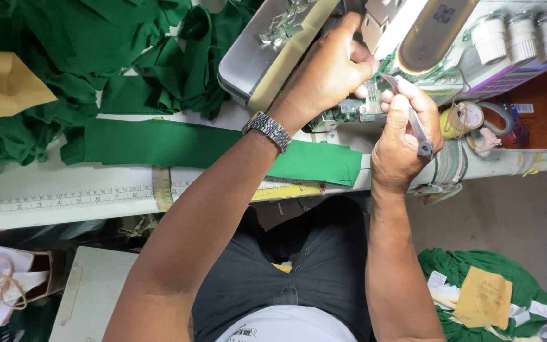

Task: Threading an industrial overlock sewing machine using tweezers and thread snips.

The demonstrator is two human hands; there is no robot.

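Reaching up to the sewing machine (299, 44), the person is working both hands close together at its needle area. The left hand (327, 73), with a metal watch (268, 130) on its wrist, is resting against the machine's front, its fingers curled and pressed onto the parts there; what they are pinching, if anything, cannot be made out. The right hand (403, 136) is pinching a pair of grey tweezers (409, 114), thumb and fingers pressed together on them, with the tips pointing up into the machine just beside the left hand. A strip of green cloth (210, 147) is lying flat on the table (45, 212) below the left forearm, next to a printed ruler (64, 199) along the table's edge. More green fabric (45, 38) is piling up at the far left, and thread spools (520, 35) are standing at the upper right.
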